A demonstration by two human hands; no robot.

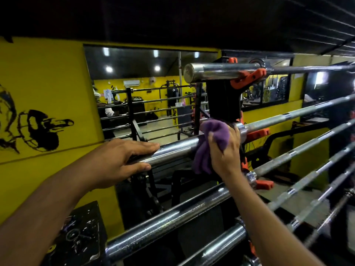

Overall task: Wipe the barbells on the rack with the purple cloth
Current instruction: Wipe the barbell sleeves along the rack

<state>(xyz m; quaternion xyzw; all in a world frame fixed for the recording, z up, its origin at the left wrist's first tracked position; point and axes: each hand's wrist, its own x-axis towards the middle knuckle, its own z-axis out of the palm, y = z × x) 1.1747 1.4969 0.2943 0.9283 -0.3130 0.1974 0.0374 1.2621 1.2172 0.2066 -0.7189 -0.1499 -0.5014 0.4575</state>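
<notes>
Several chrome barbells lie one above another on a black rack (pixel 222 100) with orange hooks (pixel 247 75). My left hand (pixel 123 160) rests on the sleeve of the second barbell from the top (pixel 176 148), fingers laid over it and thumb under it. My right hand (pixel 225 150) grips the purple cloth (pixel 207 144) and holds it wrapped round the same sleeve, just left of the collar (pixel 242 131). Part of the cloth hangs below the bar. The top barbell (pixel 215 71) sits above my right hand, and another barbell (pixel 165 225) runs below.
A yellow wall (pixel 48 83) with black artwork and a large mirror (pixel 146 89) stand behind the rack. The bars' shafts (pixel 299 150) stretch off to the right. A black paint-flecked box (pixel 84 233) sits low at the left.
</notes>
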